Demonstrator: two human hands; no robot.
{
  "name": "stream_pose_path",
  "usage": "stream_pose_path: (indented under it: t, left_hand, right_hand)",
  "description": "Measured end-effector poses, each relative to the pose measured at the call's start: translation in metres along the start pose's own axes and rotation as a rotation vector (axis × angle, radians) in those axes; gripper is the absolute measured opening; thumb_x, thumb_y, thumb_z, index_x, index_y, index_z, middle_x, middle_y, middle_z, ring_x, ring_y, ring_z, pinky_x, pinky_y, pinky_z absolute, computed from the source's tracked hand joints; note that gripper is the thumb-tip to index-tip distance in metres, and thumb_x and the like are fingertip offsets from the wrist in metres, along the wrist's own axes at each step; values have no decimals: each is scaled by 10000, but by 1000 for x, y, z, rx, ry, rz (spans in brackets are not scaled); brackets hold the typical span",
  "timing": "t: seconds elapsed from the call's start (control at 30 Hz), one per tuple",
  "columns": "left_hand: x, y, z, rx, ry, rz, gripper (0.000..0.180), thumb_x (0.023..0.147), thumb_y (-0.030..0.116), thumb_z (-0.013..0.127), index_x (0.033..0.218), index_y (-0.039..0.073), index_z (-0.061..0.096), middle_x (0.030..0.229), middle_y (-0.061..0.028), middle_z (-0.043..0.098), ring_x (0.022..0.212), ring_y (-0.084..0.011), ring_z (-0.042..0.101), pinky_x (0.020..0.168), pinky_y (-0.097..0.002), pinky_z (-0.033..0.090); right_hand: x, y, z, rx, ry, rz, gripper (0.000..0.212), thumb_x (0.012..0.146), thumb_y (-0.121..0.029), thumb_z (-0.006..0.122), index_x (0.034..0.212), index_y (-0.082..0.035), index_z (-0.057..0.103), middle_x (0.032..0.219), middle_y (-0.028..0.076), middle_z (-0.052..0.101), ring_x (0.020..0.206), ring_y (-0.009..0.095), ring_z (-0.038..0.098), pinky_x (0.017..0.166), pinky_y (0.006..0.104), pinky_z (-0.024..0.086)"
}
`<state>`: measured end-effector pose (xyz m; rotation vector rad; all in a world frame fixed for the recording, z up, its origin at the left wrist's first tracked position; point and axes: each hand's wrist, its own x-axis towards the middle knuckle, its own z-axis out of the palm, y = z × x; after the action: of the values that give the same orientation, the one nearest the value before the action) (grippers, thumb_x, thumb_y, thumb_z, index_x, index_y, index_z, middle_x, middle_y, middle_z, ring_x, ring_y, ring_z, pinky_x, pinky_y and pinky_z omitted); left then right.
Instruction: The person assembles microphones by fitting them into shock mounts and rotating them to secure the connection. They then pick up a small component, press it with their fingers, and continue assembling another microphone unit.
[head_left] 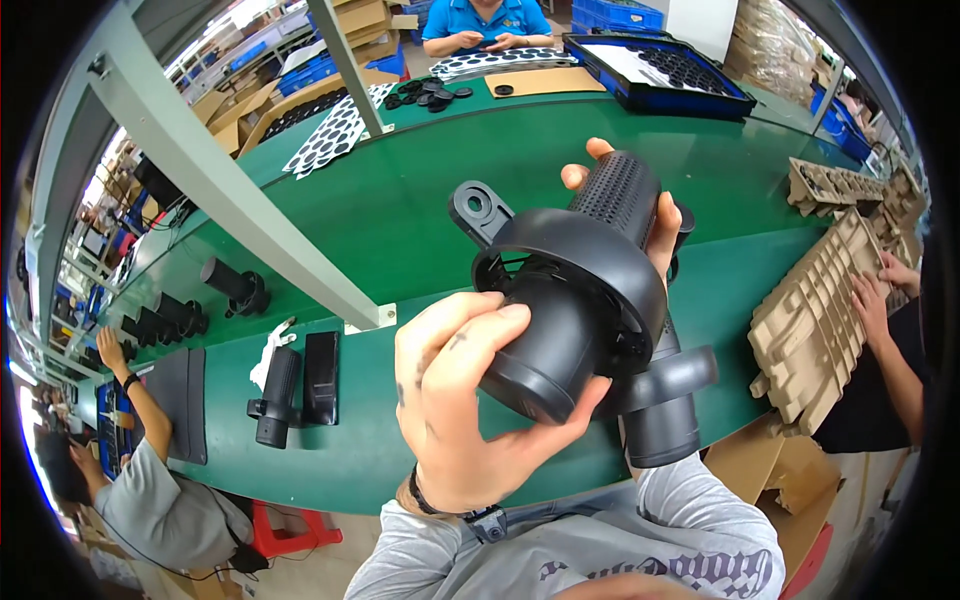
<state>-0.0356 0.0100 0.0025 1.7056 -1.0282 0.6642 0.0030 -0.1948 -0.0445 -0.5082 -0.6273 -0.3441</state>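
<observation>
Both my hands hold a black microphone [560, 340] tilted above the green bench. It has a smooth round body, a wide ring around its middle, a perforated grille end and a flat bracket with a round hole. My left hand [455, 385] is closed around the smooth near end, thumb below and fingers on top. Around the far grille end wraps my right hand [663, 238], mostly hidden behind the microphone. A second black microphone [665, 425] shows just beneath, over my right forearm; whether it rests on the bench I cannot tell.
Left on the bench [370, 440] lie another microphone [275, 395], a black phone-like slab [321, 378] and a dark mat [180, 405]. A metal post [240, 190] rises there. Co-workers sit at left and across; another's hands touch moulded cardboard trays [815, 320] at right.
</observation>
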Motion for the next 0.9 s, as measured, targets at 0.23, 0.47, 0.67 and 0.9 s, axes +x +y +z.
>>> stream_pose_path:
  t: [0.23, 0.47, 0.67, 0.9]
  left_hand:
    - [-1, 9, 0, -17, -9, 38, 732, 538, 145, 873, 1140, 63, 464, 1090, -158, 506, 999, -271, 536, 826, -368, 468]
    - [-2, 14, -3, 32, -122, 103, 569, 550, -6, 771, 1053, 149, 554, 1179, -187, 451, 1034, -313, 531, 829, -398, 519]
    - [0, 8, 4, 64, -22, 338, 400, 473, -2, 695, 816, 201, 663, 1107, -187, 500, 977, -351, 544, 793, -442, 506]
    - [5, -4, 24, -21, 198, 558, 342, 503, 143, 739, 799, 296, 664, 1010, -134, 501, 884, -356, 579, 746, -394, 512]
  right_hand:
    - [-4, -8, 7, 20, 11, 37, 715, 841, -440, 539, 1312, 65, 355, 1106, 235, 541, 915, 295, 634, 805, 388, 551]
    - [-4, -14, 14, -244, 187, 75, 736, 845, -499, 563, 1339, -4, 334, 1134, 177, 518, 786, 208, 650, 636, 287, 579]
    - [-5, -18, 10, -163, 106, 108, 772, 834, -507, 584, 1341, 14, 322, 1166, 202, 481, 788, 244, 660, 638, 324, 598]
    - [-11, -18, 13, -119, 69, 104, 817, 826, -556, 586, 1342, 14, 309, 1166, 210, 463, 760, 266, 666, 606, 318, 609]
